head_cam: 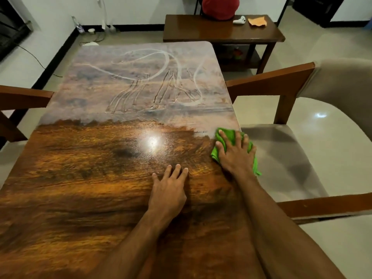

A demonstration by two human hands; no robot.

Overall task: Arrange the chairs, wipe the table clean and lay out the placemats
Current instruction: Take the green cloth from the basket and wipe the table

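Observation:
A glossy wooden table [84, 178] fills the view. Its far half is dull with grey dust and finger-drawn streaks, while the near half shines brown. My right hand [235, 154] presses flat, fingers spread, on a green cloth [227, 135] at the table's right edge, on the line between dusty and shiny. My left hand [169, 190] rests flat on the shiny wood just to the left, holding nothing. A beige cushioned chair [291, 150] with wooden arms stands against the right side. Another chair's wooden arm [22, 97] shows at the left.
Beyond the table stands a dark wooden side table [221, 31] with a red bag [220, 7], a white object [239, 20] and an orange cloth [257, 21] on it. Cables [40, 63] run over the tiled floor along the back-left wall.

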